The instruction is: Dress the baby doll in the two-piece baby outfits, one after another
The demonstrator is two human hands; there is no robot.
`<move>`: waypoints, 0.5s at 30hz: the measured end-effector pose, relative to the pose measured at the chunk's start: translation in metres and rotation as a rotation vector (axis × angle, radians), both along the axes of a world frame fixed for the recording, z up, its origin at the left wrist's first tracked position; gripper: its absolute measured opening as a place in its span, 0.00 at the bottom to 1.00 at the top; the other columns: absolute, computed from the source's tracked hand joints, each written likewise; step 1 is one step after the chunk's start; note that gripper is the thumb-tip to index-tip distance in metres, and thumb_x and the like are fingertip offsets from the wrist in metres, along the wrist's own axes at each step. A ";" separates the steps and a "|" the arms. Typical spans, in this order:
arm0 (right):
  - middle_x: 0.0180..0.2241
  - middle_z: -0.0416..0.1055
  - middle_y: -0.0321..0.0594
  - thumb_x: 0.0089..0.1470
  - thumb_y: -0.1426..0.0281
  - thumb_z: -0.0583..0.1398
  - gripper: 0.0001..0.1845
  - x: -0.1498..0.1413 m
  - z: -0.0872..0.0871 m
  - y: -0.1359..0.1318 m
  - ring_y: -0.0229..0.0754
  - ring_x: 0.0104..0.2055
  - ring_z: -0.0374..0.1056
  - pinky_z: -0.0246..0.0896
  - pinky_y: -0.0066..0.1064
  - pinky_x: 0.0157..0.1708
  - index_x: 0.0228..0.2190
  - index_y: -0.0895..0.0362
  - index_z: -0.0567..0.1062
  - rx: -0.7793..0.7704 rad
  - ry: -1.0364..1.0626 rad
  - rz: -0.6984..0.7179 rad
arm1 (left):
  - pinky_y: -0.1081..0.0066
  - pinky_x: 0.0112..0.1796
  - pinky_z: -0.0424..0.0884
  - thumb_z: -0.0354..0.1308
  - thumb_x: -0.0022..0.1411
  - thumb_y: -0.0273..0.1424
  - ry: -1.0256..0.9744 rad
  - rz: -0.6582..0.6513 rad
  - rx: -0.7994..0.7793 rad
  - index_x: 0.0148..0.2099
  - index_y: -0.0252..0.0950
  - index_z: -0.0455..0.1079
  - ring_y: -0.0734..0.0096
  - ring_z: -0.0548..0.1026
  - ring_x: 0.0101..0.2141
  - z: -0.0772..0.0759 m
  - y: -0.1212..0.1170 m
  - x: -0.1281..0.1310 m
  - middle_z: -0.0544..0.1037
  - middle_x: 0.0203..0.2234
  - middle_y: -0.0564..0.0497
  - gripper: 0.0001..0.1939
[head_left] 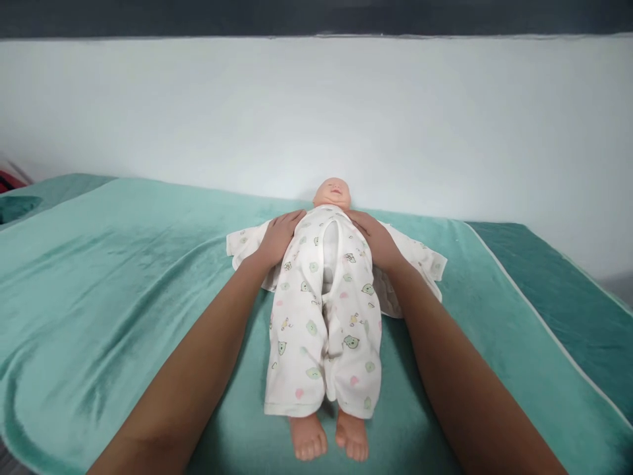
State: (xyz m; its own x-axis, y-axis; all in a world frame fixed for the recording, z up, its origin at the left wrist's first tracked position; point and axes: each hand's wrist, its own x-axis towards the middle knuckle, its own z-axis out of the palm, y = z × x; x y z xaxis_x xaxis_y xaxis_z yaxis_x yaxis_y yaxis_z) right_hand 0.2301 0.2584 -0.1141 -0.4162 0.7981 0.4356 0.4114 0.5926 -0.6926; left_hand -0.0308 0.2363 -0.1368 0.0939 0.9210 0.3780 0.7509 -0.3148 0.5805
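Note:
A baby doll (pixel 332 191) lies on its back, head at the far end and bare feet (pixel 309 437) towards me. White split-crotch pants (pixel 311 326) with a leaf, animal and heart print cover its legs and reach high on its body. A matching white shirt (pixel 418 254) is spread out under its torso, sleeves out to both sides. My left hand (pixel 283 236) rests along the upper left edge of the pants, fingers stretched out. On the opposite side, my right hand (pixel 374 236) lies likewise against the pants with fingers extended; its fingertips are partly hidden.
A light green plush blanket (pixel 123 284) covers the surface, with soft folds at left. Darker green cloth (pixel 568 290) lies at right. Behind the doll's head stands a white wall (pixel 316 105). A red item (pixel 8 179) shows at the far left edge.

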 end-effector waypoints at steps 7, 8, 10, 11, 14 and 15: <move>0.49 0.75 0.47 0.58 0.66 0.55 0.14 0.001 -0.019 -0.038 0.50 0.52 0.69 0.62 0.45 0.56 0.42 0.54 0.78 0.027 0.166 -0.364 | 0.53 0.69 0.47 0.48 0.69 0.36 0.229 -0.067 0.043 0.70 0.36 0.58 0.54 0.49 0.71 -0.011 -0.031 -0.008 0.55 0.72 0.45 0.29; 0.46 0.76 0.47 0.57 0.67 0.56 0.13 0.002 -0.020 -0.043 0.49 0.48 0.70 0.64 0.44 0.52 0.40 0.54 0.78 -0.024 0.165 -0.417 | 0.54 0.68 0.48 0.48 0.69 0.35 0.227 -0.074 0.059 0.68 0.36 0.61 0.54 0.49 0.71 -0.010 -0.035 -0.008 0.56 0.71 0.44 0.27; 0.39 0.77 0.44 0.55 0.66 0.57 0.11 0.004 -0.020 -0.050 0.48 0.41 0.71 0.66 0.41 0.45 0.38 0.54 0.76 -0.178 0.155 -0.460 | 0.55 0.68 0.51 0.49 0.68 0.33 0.210 -0.069 0.100 0.63 0.35 0.67 0.53 0.52 0.69 -0.008 -0.041 -0.007 0.61 0.69 0.44 0.24; 0.37 0.77 0.42 0.54 0.65 0.58 0.10 0.006 -0.019 -0.053 0.47 0.39 0.71 0.66 0.40 0.42 0.38 0.53 0.75 -0.263 0.157 -0.460 | 0.54 0.67 0.54 0.50 0.67 0.31 0.197 -0.051 0.118 0.60 0.35 0.69 0.53 0.54 0.67 -0.006 -0.044 -0.005 0.64 0.66 0.43 0.22; 0.32 0.77 0.39 0.52 0.63 0.60 0.09 0.010 -0.018 -0.056 0.46 0.34 0.70 0.63 0.36 0.32 0.35 0.53 0.74 -0.455 0.201 -0.451 | 0.53 0.61 0.62 0.51 0.63 0.27 0.111 0.071 0.140 0.51 0.36 0.73 0.51 0.63 0.59 0.000 -0.053 0.005 0.72 0.56 0.41 0.16; 0.31 0.77 0.39 0.51 0.62 0.61 0.09 0.012 -0.018 -0.056 0.46 0.33 0.69 0.62 0.35 0.31 0.34 0.53 0.73 -0.487 0.219 -0.441 | 0.54 0.58 0.65 0.51 0.62 0.26 0.055 0.123 0.125 0.49 0.37 0.73 0.52 0.66 0.55 0.002 -0.056 0.009 0.74 0.52 0.41 0.15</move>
